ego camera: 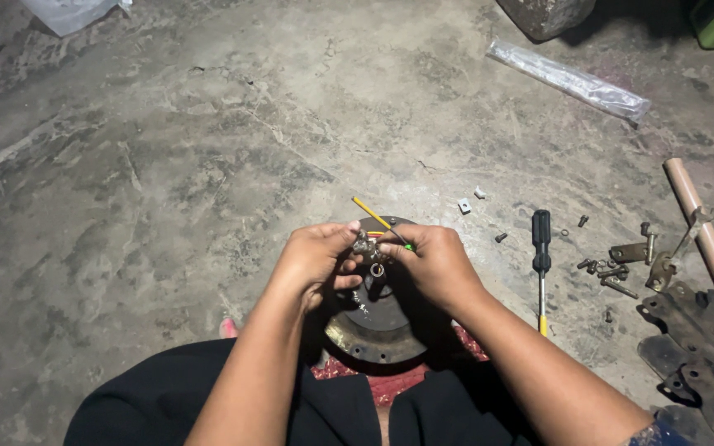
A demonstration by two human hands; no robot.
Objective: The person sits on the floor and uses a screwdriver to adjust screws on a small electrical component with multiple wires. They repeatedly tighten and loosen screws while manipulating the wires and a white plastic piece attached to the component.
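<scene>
My left hand and my right hand meet just above a round, dark metal disc that rests on the concrete floor in front of my knees. Between the fingertips of both hands is a small metal fitting with wires. My right hand also pinches a thin tool with a yellow shaft that points up and to the left. A small ring hangs just under the fitting.
A black-handled screwdriver lies to the right. Beyond it are scattered bolts and brackets, a tan pipe and dark metal plates. A clear plastic-wrapped strip lies far right.
</scene>
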